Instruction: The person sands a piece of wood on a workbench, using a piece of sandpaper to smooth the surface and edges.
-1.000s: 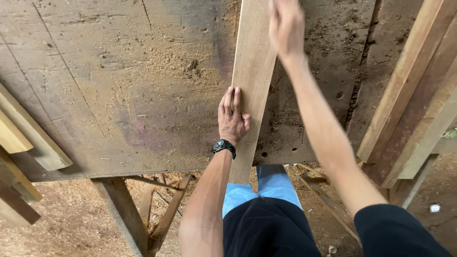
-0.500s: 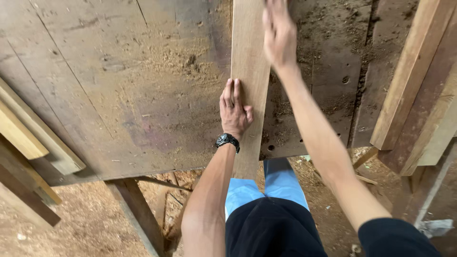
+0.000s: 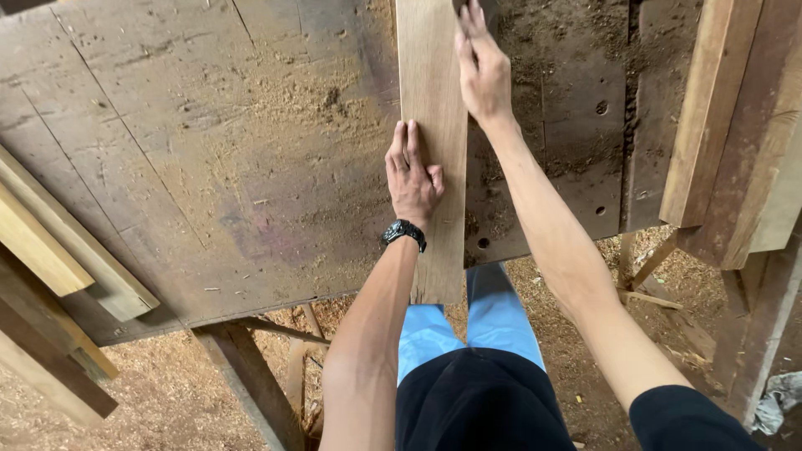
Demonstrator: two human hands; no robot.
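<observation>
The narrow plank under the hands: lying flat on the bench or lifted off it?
Flat. The plank lies on the workbench, near end overhanging the edge; the left hand presses it, the right hand rests at its far edge.

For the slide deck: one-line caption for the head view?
Left hand flat on a plank lying on a sawdust-strewn workbench, right hand farther up it.

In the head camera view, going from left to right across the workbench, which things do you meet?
Stacked planks at the left edge → sawdust patch → left hand → long board → right hand → leaning planks on the right.
</observation>
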